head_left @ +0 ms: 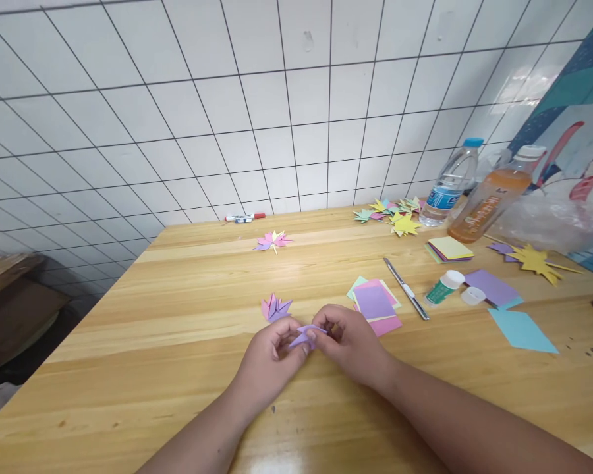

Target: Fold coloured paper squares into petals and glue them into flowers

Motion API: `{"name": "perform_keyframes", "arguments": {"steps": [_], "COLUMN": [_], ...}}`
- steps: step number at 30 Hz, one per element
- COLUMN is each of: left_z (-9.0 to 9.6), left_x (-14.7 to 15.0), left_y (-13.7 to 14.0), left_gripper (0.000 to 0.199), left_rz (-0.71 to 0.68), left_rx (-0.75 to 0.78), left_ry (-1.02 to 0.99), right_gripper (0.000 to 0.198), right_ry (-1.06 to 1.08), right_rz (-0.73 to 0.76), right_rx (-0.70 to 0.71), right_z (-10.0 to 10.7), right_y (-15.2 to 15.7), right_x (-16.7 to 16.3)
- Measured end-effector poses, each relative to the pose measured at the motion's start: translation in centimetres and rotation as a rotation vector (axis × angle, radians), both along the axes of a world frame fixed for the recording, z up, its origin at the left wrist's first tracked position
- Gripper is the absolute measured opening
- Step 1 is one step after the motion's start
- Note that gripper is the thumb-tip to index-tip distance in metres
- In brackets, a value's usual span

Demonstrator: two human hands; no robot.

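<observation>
Between my two hands is a small folded piece of purple paper [304, 338], with pointed flaps showing. My left hand [273, 352] pinches its left side between thumb and fingers. The thumb and fingers of my right hand [348, 339] grip its right side. Just beyond my left hand lies a folded pink and purple paper piece [277, 307] with several points. A loose stack of coloured paper squares [375, 301], purple on top, lies beyond my right hand.
Right of the squares are a utility knife [406, 288], a glue stick [445, 288] and its cap [473, 296]. Farther back stand a water bottle [452, 184] and an orange drink bottle [494, 197]. A folded paper star [273, 241] and a marker [246, 216] lie near the tiled wall.
</observation>
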State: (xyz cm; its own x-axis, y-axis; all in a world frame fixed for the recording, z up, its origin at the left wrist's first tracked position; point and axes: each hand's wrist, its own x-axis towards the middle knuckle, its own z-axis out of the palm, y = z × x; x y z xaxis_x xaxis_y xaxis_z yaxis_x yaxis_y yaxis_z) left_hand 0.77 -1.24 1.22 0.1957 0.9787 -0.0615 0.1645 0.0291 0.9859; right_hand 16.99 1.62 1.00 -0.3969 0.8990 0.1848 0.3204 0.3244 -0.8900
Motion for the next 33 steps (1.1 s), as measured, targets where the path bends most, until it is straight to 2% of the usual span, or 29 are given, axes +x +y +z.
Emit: {"name": "perform_keyframes", "arguments": {"steps": [3,11,18,24,28,30,33], "left_z": [0.1,0.1,0.1,-0.4,-0.5,-0.3,-0.1], "left_x": [-0.1,-0.7,-0.8,-1.0,-0.9,-1.2,-2.0], "left_y": [0.2,0.7,0.8,0.9,1.1,1.4,2.0], "left_gripper": [0.01,0.016,0.031,0.036,0.034,0.03,0.03], "left_rz": [0.034,0.172,0.164,0.163,0.158,0.232,0.425], "left_rx": [-0.031,0.044,0.051,0.019,0.056,0.111,0.152], "left_ry": [-0.046,-0.099,-0.138,-0.121,-0.058,0.025,0.155], "right_gripper": [0.011,0.014,0.022,0.013,0.016,0.018,0.02], "right_ry": [0.049,0.101,0.205,0.198,0.17,0.161,0.166], "right_rz": [0.008,0.087,0.073,0.103,0.024,-0.013,-0.074], "right_rx": [-0.07,-0.244,-0.367,-0.34,-0.286,-0.264,-0.23], "right_z": [0.0,-0.3,-0.2,0.4,0.3,0.1,-0.2], "right_y": [0.3,0.5,0.8,0.5,0.8,1.2,1.8], "right_x": [0.1,0.2,0.6,0.7,0.7,0.7,0.9]}}
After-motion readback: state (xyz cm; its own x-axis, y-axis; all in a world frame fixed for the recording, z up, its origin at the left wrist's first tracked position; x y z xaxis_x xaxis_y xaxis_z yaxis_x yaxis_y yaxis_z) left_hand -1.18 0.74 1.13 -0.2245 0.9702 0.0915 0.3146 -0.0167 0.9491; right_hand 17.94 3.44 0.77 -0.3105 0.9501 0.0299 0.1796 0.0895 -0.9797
